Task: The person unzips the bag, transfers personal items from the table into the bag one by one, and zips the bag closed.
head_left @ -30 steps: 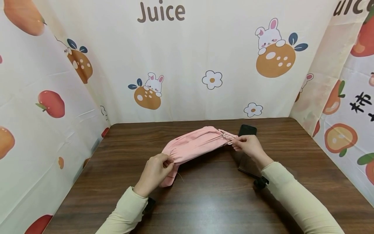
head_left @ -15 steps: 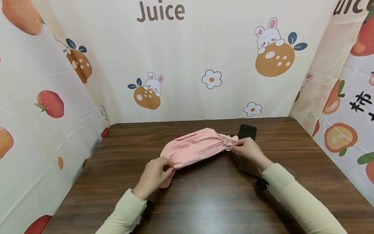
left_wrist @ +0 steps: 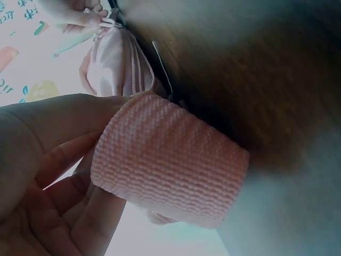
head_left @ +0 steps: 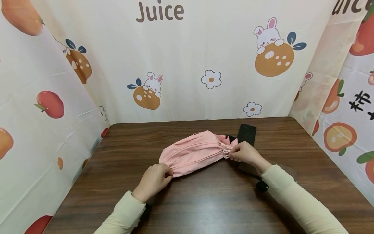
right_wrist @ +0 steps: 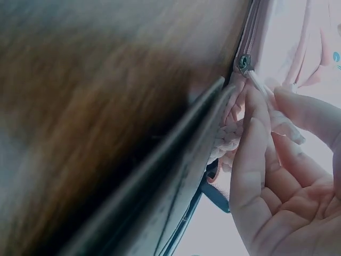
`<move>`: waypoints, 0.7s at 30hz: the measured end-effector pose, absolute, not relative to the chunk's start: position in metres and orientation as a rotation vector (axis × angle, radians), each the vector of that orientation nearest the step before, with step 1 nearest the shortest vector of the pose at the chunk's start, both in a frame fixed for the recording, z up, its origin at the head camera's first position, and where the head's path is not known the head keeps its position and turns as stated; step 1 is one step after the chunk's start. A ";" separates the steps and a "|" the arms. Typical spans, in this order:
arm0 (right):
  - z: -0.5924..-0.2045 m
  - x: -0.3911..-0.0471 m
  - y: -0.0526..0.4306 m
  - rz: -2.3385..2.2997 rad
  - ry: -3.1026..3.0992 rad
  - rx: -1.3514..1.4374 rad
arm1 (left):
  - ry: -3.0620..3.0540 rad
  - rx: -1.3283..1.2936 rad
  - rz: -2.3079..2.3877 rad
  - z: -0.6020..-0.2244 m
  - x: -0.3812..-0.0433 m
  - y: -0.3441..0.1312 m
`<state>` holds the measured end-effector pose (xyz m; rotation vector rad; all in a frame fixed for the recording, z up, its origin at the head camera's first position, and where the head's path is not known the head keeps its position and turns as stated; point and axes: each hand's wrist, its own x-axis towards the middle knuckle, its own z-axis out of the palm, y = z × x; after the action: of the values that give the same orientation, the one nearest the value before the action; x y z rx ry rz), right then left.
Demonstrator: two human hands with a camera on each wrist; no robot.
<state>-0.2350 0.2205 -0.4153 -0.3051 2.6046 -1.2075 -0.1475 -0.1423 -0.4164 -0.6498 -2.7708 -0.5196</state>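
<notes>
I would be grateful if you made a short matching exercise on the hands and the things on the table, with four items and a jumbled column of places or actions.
Column 1
1. Left hand
2. Right hand
3. Black phone
4. Waist bag

Column 2
A. Pink, between the two hands
B. Pinching a zip pull
C. Lying near the far edge of the table
D. Holding the bag's end farther from the phone

Pairs: 1-D, 2-B, 3-C, 4-A
</notes>
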 end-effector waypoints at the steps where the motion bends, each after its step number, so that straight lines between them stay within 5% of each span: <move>1: -0.415 -0.235 0.221 -1.208 2.600 -0.305 | -2.771 -0.654 -0.508 -0.417 -0.147 -0.142; 21: -0.412 -0.231 0.229 -1.232 2.597 -0.306 | -2.756 -0.621 -0.595 -0.407 -0.150 -0.127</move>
<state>-0.2314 0.2288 -0.4121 -0.3064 2.5967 -1.2319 -0.1501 -0.1274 -0.4068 -0.6211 -2.7561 -0.5951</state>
